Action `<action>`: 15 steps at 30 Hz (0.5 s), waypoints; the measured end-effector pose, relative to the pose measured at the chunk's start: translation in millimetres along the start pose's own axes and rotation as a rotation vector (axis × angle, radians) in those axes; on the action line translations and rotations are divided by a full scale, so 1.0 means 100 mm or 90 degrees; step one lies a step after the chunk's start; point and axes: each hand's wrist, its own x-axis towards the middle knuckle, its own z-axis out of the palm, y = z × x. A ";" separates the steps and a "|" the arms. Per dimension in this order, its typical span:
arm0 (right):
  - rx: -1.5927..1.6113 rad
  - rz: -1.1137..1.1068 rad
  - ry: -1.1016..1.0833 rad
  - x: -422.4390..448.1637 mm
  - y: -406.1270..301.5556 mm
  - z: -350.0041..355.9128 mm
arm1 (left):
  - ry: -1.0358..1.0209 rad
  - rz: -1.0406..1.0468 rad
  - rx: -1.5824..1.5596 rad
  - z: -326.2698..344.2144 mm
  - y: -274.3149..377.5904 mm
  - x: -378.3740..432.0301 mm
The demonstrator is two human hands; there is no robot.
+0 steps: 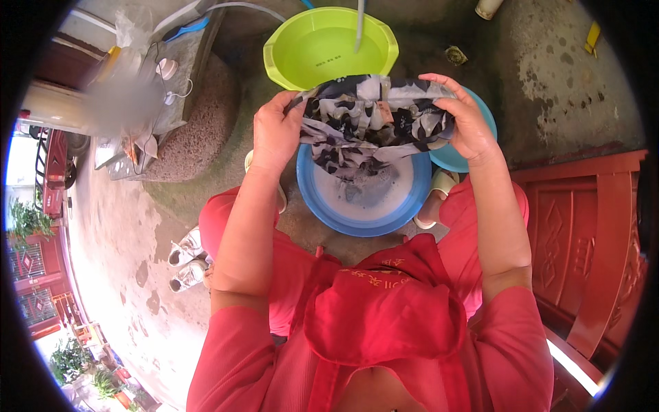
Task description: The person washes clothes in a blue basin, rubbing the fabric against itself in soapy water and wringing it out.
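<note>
Between my hands a black, white and grey patterned garment point(360, 123) is stretched wide, its opening facing up and a small pinkish label showing inside. My left hand point(278, 129) grips one end of its edge, and my right hand point(461, 116) grips the other. Below the cloth stands a blue basin point(360, 228) holding cloudy, sudsy water point(370, 198). The garment's lower part hangs over that basin and hides its far side; whether it touches the water I cannot tell.
A lime-green basin point(273, 64) of water stands beyond, with a hose point(359, 26) reaching into it. A turquoise basin point(455, 157) sits partly behind my right hand. White sneakers point(188, 262) lie left, beside a stone ledge point(198, 113). A red carved wooden panel point(566, 232) rises at right.
</note>
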 end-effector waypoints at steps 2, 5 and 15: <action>0.051 0.000 -0.012 0.01 0.00 -0.02 | -0.007 -0.014 -0.085 0.02 0.00 0.00; 0.080 -0.005 -0.029 0.01 0.02 0.04 | -0.060 -0.111 -0.229 0.05 0.07 -0.02; -0.442 0.070 -0.115 -0.06 0.67 0.34 | -0.512 -0.040 -0.477 0.25 0.30 -0.27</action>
